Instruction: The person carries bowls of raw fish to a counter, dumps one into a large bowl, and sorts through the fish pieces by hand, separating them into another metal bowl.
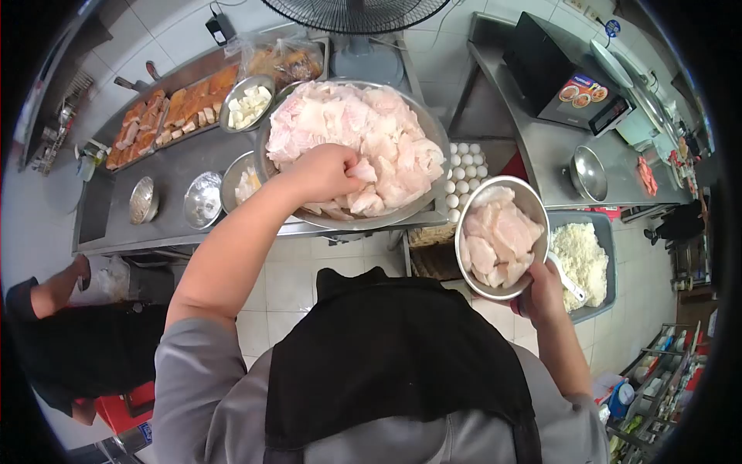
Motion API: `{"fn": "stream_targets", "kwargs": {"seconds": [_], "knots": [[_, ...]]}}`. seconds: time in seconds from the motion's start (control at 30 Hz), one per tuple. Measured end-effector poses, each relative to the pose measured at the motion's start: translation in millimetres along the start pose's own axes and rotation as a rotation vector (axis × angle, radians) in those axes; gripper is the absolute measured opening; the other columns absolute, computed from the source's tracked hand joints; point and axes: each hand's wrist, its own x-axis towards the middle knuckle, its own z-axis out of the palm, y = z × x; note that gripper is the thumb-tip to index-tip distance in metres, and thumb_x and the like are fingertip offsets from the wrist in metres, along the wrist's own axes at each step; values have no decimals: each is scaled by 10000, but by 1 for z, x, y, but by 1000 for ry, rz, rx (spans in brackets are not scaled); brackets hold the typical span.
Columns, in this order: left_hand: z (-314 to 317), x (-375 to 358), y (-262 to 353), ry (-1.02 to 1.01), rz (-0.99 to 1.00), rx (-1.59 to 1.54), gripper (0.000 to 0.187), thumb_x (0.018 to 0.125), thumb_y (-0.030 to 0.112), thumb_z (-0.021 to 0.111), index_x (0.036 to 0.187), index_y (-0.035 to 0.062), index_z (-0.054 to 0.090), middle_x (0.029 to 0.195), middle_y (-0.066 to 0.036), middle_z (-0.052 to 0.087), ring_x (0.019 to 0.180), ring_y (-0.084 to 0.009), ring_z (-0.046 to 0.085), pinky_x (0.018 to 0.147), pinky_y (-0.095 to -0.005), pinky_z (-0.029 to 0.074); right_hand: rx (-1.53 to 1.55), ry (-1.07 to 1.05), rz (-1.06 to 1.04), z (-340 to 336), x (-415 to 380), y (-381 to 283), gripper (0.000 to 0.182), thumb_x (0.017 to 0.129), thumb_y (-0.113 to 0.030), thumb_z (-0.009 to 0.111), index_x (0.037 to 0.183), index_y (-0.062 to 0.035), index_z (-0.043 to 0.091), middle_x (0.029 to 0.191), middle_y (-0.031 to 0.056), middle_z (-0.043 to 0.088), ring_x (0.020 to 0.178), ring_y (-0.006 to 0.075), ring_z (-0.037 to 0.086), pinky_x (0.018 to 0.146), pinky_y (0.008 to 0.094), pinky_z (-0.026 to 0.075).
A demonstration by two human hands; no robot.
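Observation:
My left hand (331, 172) reaches over a wide metal basin (423, 209) heaped with raw, pale chicken pieces (340, 116). Its fingers are closed on a piece of chicken (362, 171) near the middle of the heap. Off to the right, my right hand (541, 292) grips the lower rim of a round metal bowl (462, 246). Several raw chicken pieces (498, 236) lie inside that bowl, which I hold away from the counter. Part of the right hand's fingers is hidden beneath it.
Trays of orange-brown meat (174, 112), a bowl of white chunks (249, 107) and small metal bowls (203, 199) stand on the steel counter (116, 232). White eggs (464, 172), a grey tub of rice-like food (580, 259) and a microwave (568, 73) are rightward. A person (85, 340) stands left.

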Motion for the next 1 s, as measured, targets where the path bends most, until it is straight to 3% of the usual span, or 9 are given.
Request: {"fn": "stream_targets", "kwargs": {"seconds": [0.1,0.27,0.43,0.5,0.6,0.73,0.83,0.97,1.0], "knots": [[-11,-3,-10,58,-74,-313,221,784,176,631,943,21,637,846,-112,663,746,-220,644,669,-345,520,-58,-64,-80,21,6,-35,358,888,-201,519,1117,74,536,926,146,646,641,206,654,493,311,553],[-45,-15,20,138,-33,-885,276,879,98,532,1140,9,551,946,-70,649,784,-141,645,646,-276,546,-229,-229,-134,26,31,-78,348,872,-193,505,1091,72,557,805,137,648,576,194,632,437,298,533],[-87,-10,89,53,236,-626,332,928,218,587,1212,52,545,908,-11,652,774,-98,620,649,-259,516,-277,-287,-153,61,44,-100,272,877,-178,511,953,71,588,748,144,643,514,212,621,398,325,520],[-99,-16,118,107,165,-509,310,896,252,619,1119,36,619,893,-46,672,771,-110,630,670,-288,521,-265,-344,-112,70,42,-105,280,881,-172,504,992,73,583,775,146,652,530,217,631,402,332,531],[-90,-7,86,49,-41,85,289,849,288,648,976,31,686,862,-88,695,777,-179,654,712,-339,523,-247,-350,-98,71,47,-103,290,883,-168,504,1023,74,581,797,149,661,545,219,641,407,331,536],[2,-5,34,-63,-214,407,227,817,238,612,939,83,725,871,-151,695,838,-334,662,763,-436,517,-227,-334,-102,65,50,-90,306,889,-174,509,1054,76,577,827,157,672,553,217,645,416,330,543],[36,3,14,-46,-178,250,208,804,199,594,916,93,733,898,-163,694,872,-333,664,786,-435,517,-221,-317,-88,63,46,-82,319,894,-179,511,1070,81,568,826,158,671,551,214,644,422,335,550],[12,7,-5,-108,-81,23,277,791,208,625,1026,111,734,927,-154,705,850,-297,675,803,-386,523,-214,-290,-42,58,45,-75,332,892,-176,512,1082,93,555,831,163,668,556,219,647,428,346,558],[4,4,-8,-128,-124,-184,267,827,172,614,1056,101,732,907,-117,722,794,-222,685,748,-345,544,-204,-301,-43,57,45,-74,336,890,-175,513,1083,97,553,832,165,666,556,221,647,429,347,559]]}}
